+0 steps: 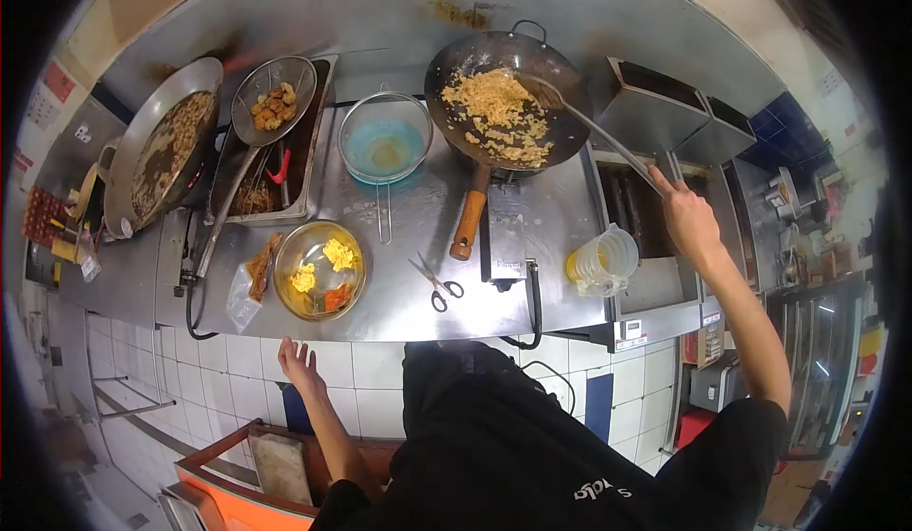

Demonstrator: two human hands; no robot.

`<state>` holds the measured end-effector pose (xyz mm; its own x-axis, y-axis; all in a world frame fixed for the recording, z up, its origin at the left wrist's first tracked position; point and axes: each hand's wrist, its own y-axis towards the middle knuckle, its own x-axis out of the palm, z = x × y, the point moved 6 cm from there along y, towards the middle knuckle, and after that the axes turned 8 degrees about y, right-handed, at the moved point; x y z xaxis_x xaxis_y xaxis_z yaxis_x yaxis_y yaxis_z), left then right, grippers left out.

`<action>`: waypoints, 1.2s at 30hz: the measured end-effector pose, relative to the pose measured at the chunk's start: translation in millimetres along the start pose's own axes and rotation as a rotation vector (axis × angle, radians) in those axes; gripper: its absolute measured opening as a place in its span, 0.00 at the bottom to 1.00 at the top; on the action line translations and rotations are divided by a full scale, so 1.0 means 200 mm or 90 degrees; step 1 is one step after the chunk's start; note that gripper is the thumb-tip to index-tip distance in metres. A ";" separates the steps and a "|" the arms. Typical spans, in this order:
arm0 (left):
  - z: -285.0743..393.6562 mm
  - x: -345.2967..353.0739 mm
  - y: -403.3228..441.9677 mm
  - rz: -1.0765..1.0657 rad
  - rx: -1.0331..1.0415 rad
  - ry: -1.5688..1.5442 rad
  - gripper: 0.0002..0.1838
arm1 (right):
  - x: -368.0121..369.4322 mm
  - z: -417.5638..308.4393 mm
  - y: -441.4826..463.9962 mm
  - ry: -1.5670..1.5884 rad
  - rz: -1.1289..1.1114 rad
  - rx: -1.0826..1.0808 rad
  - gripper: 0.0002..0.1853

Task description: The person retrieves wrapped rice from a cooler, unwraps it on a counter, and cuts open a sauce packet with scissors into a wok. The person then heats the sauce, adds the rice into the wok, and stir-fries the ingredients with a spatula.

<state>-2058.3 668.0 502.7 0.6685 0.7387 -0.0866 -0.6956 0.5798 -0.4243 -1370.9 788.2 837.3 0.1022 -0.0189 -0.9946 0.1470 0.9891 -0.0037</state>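
Observation:
My right hand (686, 218) grips the long metal handle of a wok spatula (608, 138), whose head rests in the wok (573, 130). Yellowish fried rice (496, 102) is spread across the wok's middle and near side. The wok's wooden handle (468, 218) points toward me, with no hand on it. My left hand (301, 365) hangs just off the counter's front edge, fingers apart, holding nothing. Nearest to it is a metal bowl (285, 300) with yellow and orange food inside. Left of the bowl lies a plastic bag (245, 301) with brown contents.
Scissors (438, 282) lie on the steel counter (399, 312). A sieve (384, 178) sits over a blue container. A skimmer (249, 139) holds browned pieces. A large pan (123, 184) of oil stands left. At right is a clear plastic jug (608, 263) with yellow liquid.

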 end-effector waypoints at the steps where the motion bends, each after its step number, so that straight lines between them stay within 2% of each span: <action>1: -0.05 -0.02 0.02 0.014 -0.050 -0.015 0.32 | 0.01 0.00 0.01 -0.003 -0.008 -0.007 0.30; 4: -0.17 -0.04 0.08 -0.002 -0.135 0.001 0.39 | -0.01 -0.03 -0.05 0.074 0.022 0.019 0.33; 6: -0.21 0.05 0.12 -0.111 -0.177 -0.049 0.42 | 0.04 -0.02 -0.10 0.097 0.028 0.025 0.33; 8: -0.35 0.13 0.24 -0.184 -0.157 -0.073 0.44 | 0.07 0.00 -0.14 0.108 0.003 0.046 0.33; 9: -0.27 0.19 0.22 -0.219 -0.130 -0.047 0.45 | 0.10 0.01 -0.16 0.144 0.023 0.029 0.33; 10: -0.22 0.24 0.24 -0.233 -0.125 0.002 0.47 | 0.09 -0.01 -0.19 0.196 0.076 -0.025 0.34; 11: -0.17 0.25 0.24 -0.189 -0.130 -0.004 0.48 | 0.11 -0.01 -0.21 0.184 0.050 0.030 0.34; 12: -0.12 0.28 0.25 -0.159 -0.132 -0.012 0.48 | 0.18 0.01 -0.24 0.205 0.101 0.001 0.37; 14: -0.05 0.29 0.32 -0.183 -0.141 0.047 0.44 | 0.29 0.03 -0.26 0.233 0.104 0.014 0.38; 15: -0.04 0.29 0.35 -0.180 -0.144 0.045 0.44 | 0.31 0.03 -0.27 0.222 0.072 0.048 0.37; 16: -0.04 0.32 0.37 -0.232 -0.131 0.097 0.40 | 0.34 0.04 -0.30 0.209 0.036 0.087 0.37; 17: -0.04 0.33 0.39 -0.287 -0.116 0.151 0.36 | 0.39 0.03 -0.30 0.328 0.090 0.020 0.31; 19: -0.20 0.38 0.51 -0.318 -0.122 0.101 0.33 | 0.46 0.00 -0.32 0.403 0.132 -0.016 0.28; 21: -0.25 0.42 0.49 -0.349 -0.132 0.052 0.30 | 0.23 -0.32 -0.48 0.593 -0.038 0.202 0.25; 22: -0.19 0.42 0.45 -0.299 -0.155 0.027 0.30 | 0.10 -0.47 -0.54 0.588 -0.036 0.201 0.25; 24: -0.11 0.39 0.45 -0.255 -0.183 0.002 0.30 | 0.01 -0.64 -0.69 0.758 -0.078 0.227 0.24; 25: -0.09 0.40 0.48 -0.291 -0.184 -0.002 0.33 | -0.02 -0.68 -0.76 0.752 -0.076 0.230 0.24; 27: 0.00 0.40 0.52 -0.332 -0.188 -0.004 0.36 | -0.01 -0.78 -0.87 0.742 -0.180 0.221 0.24; 28: 0.09 0.39 0.52 -0.398 -0.139 0.038 0.40 | -0.03 -0.90 -0.89 0.739 -0.181 0.229 0.24; 29: 0.16 0.38 0.53 -0.463 -0.089 0.082 0.44 | -0.04 -1.10 -0.91 0.750 -0.260 0.222 0.23; 30: 0.18 0.36 0.58 -0.470 -0.096 0.087 0.44 | -0.04 -1.27 -0.92 0.761 -0.339 0.214 0.23; 32: 0.17 0.37 0.62 -0.578 -0.141 0.152 0.46 | 0.10 -1.48 -0.92 0.744 -0.427 0.162 0.22; 36: 0.18 0.37 0.68 -0.596 -0.152 0.198 0.45 | 0.28 -1.77 -0.86 0.654 -0.473 0.074 0.22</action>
<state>-2112.5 812.9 471.0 0.9805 -0.1184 0.1567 0.1902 0.7709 -0.6079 -1738.1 669.1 745.4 -0.8397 -0.3881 -0.3798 -0.0681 0.7692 -0.6354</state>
